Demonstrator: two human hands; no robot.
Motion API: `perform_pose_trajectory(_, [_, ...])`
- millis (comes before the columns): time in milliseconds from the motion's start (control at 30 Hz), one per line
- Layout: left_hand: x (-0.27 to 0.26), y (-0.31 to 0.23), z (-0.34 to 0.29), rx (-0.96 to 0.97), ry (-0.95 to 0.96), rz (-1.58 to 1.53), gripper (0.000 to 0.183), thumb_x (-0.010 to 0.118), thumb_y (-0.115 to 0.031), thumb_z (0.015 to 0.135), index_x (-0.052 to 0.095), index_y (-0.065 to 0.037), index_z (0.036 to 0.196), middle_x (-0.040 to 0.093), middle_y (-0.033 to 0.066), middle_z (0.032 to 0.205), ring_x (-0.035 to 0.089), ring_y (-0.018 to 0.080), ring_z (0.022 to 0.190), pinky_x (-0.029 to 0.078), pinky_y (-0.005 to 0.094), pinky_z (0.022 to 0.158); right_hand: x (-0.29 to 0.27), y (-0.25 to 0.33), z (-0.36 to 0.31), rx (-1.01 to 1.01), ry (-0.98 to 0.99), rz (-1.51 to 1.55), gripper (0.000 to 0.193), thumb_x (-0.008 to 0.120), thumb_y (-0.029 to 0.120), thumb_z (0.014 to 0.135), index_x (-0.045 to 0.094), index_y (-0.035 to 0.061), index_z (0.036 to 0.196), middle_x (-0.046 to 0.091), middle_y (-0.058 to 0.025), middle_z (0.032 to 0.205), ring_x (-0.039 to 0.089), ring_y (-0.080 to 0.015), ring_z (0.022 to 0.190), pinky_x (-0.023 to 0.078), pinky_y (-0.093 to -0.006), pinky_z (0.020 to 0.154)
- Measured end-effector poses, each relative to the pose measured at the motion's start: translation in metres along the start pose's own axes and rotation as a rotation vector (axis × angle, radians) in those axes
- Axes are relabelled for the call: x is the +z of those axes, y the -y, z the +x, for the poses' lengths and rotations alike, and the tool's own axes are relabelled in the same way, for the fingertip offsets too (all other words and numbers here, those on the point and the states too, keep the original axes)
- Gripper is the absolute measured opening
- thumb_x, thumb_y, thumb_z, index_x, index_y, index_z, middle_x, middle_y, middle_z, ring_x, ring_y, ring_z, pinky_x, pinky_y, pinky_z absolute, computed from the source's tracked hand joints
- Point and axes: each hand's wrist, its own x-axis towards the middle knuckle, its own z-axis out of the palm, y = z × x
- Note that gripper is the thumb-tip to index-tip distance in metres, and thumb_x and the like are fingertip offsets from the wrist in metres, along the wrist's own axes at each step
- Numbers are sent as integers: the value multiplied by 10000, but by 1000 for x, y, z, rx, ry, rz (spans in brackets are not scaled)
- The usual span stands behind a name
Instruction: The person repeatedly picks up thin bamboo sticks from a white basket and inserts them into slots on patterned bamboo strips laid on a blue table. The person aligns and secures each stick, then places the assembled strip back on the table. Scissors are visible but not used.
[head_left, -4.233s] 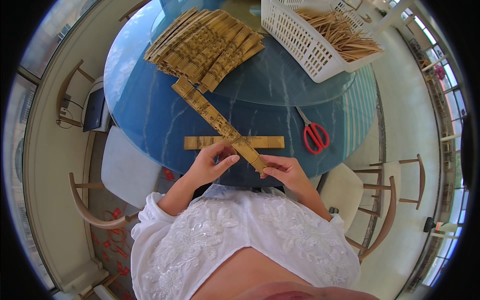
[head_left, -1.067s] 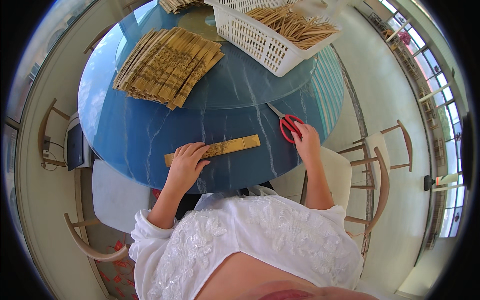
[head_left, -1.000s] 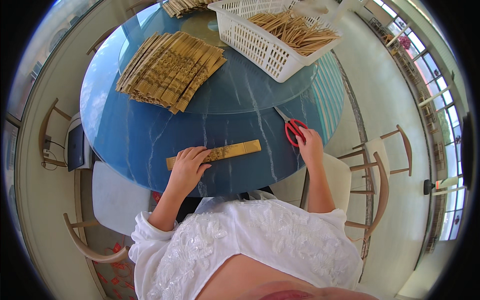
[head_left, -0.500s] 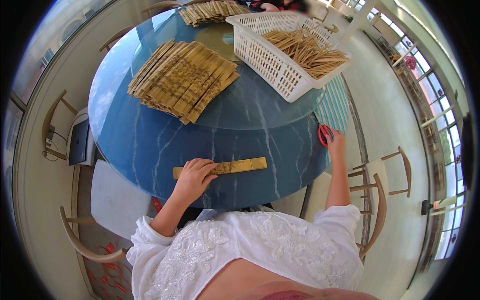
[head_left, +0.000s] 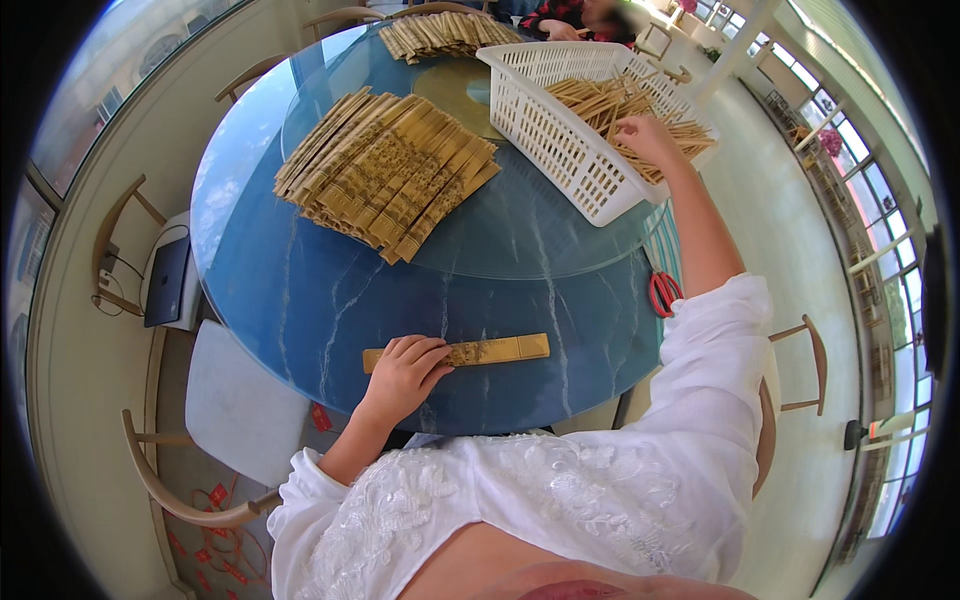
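Note:
A flat golden paper sleeve with a dark print lies crosswise near the table's front edge. My left hand is closed over its left part, fingers across the top and thumb at the near side, pressing it on the table. My right hand is inside the white plastic basket, bent down at the loose wooden chopsticks. Whether its fingertips have hold of any stick does not show. Red-handled scissors lie at the table's right edge, under my right forearm.
A thick fanned stack of golden sleeves lies on the glass turntable, left of the basket. Another stack is farther back, near a person seated across the blue table. Chairs stand around; a laptop is at the left.
My right hand has left the scissors and moved up and forward into the basket. The scissors stay on the table edge. My left hand remains on the sleeve; the view has shifted slightly.

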Motion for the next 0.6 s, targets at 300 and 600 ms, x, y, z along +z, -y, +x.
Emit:
perform_pose_trajectory(300, [-4, 2, 0, 18, 0, -18, 263, 790, -166, 796, 715, -65, 1027, 698, 52, 1088, 634, 254, 1029, 506, 380, 901, 84, -48, 83, 506, 687, 366, 499, 695, 424, 876, 665, 137, 1283, 721, -95, 1167, 703, -257, 1019, 541, -451, 889])
perform_pose_trajectory(600, [-6, 4, 0, 8, 28, -33, 264, 784, -166, 810, 710, -60, 1040, 694, 58, 1098, 631, 255, 1044, 507, 380, 900, 92, -38, 76, 512, 696, 246, 491, 692, 418, 877, 669, 127, 1272, 720, -102, 1167, 704, -262, 1015, 543, -453, 882])
